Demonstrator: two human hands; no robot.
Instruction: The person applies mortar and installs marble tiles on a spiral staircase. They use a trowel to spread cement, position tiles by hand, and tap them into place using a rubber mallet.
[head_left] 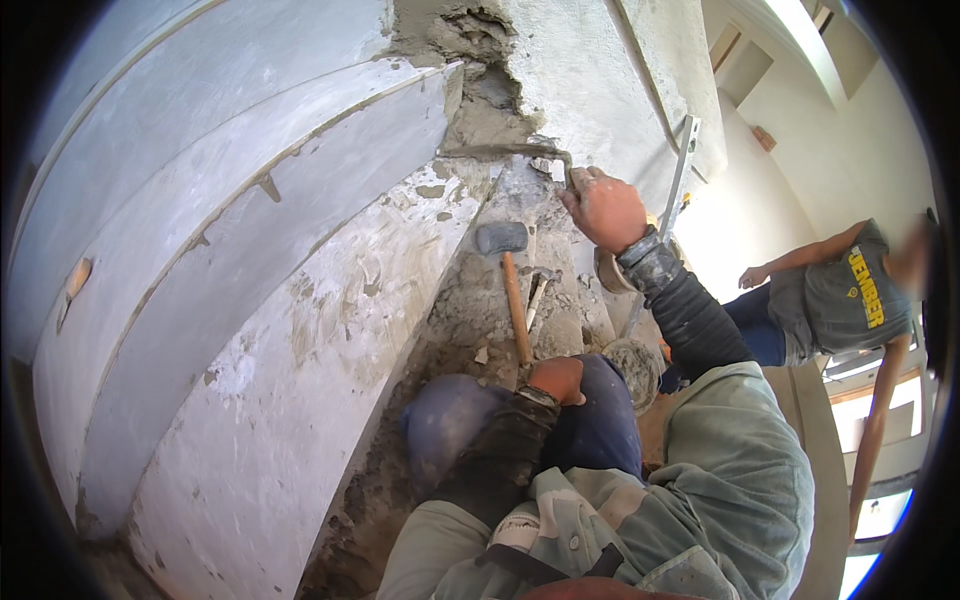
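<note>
My right hand (606,208) is raised to the far wall, closed round what looks like a trowel (567,162); its thin edge shows and the rest is hidden. It touches the lower edge of a strip of rough grey mortar (490,118) between two white plastered surfaces. My left hand (558,380) lies on my bent knee, holding nothing I can see, its fingers partly hidden. Past that knee a rubber mallet (502,238) with a wooden handle lies on the rubble, head away from me. Beside it is a smaller hammer (540,290).
A mortar-smeared bucket (634,368) stands right of my knee. A metal straightedge (686,152) leans on the wall at right. Curved white plastered panels (330,270) fill the left. A wooden-handled tool (76,280) rests there. Another person (840,290) stands at right.
</note>
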